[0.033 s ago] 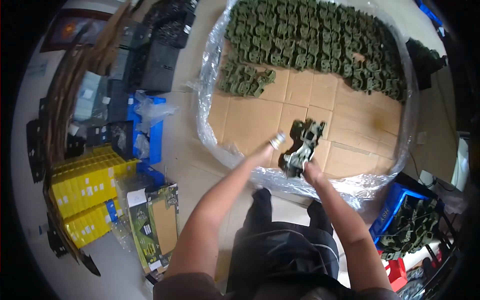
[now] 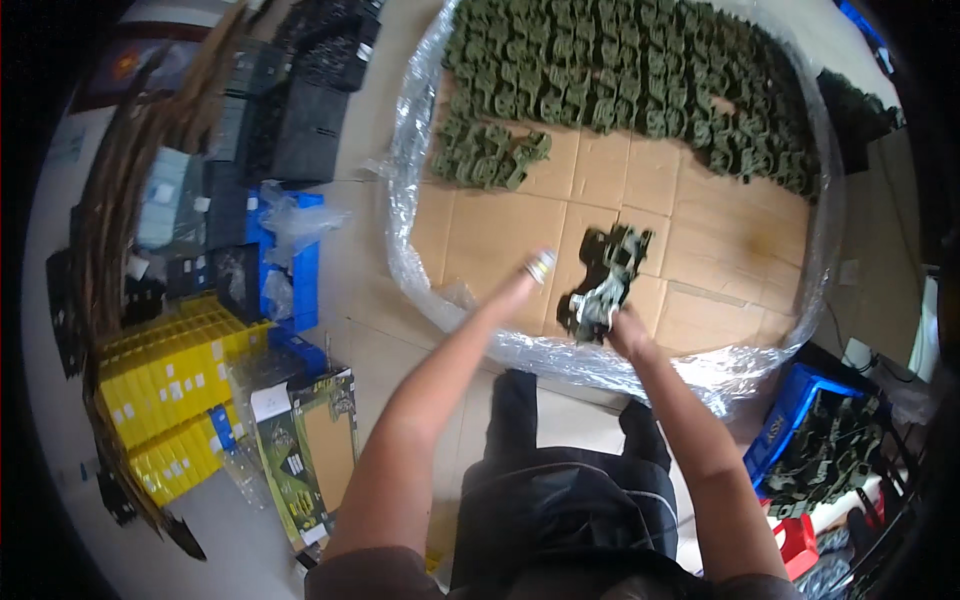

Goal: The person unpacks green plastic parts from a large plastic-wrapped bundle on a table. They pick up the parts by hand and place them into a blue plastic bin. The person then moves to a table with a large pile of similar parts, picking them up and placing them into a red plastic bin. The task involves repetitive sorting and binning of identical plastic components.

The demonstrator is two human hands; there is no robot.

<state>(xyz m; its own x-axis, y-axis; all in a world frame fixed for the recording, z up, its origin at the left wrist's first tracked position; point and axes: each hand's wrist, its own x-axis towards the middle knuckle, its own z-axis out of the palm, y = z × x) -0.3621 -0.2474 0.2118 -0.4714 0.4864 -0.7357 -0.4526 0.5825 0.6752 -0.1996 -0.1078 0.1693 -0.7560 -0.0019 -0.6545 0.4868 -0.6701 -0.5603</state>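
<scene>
My left hand (image 2: pixel 520 284), smeared by motion, is closed round a small whitish can (image 2: pixel 541 264) with a yellow patch. Just right of it, my right hand (image 2: pixel 628 332) grips the near end of a dark green moulded vehicle body (image 2: pixel 622 250) with black wheel-like parts and a pale grey area. The can and the vehicle body are apart. Both are held above a cardboard sheet (image 2: pixel 500 235). Rows of similar green moulded pieces (image 2: pixel 600 75) cover the far part of the cardboard, and a smaller group (image 2: pixel 488 158) lies at its left.
A rim wrapped in clear plastic film (image 2: pixel 405 190) surrounds the cardboard. At left stand yellow bins (image 2: pixel 165 380), blue crates (image 2: pixel 300 290), black boxes (image 2: pixel 310 130) and a printed carton (image 2: pixel 310 450). A blue crate with green pieces (image 2: pixel 820 440) and a red object (image 2: pixel 797 545) are at right.
My left hand and the can have shifted slightly left and away from the vehicle body. My right hand still grips the body, which sits slightly higher in view. The whole view has shifted a little.
</scene>
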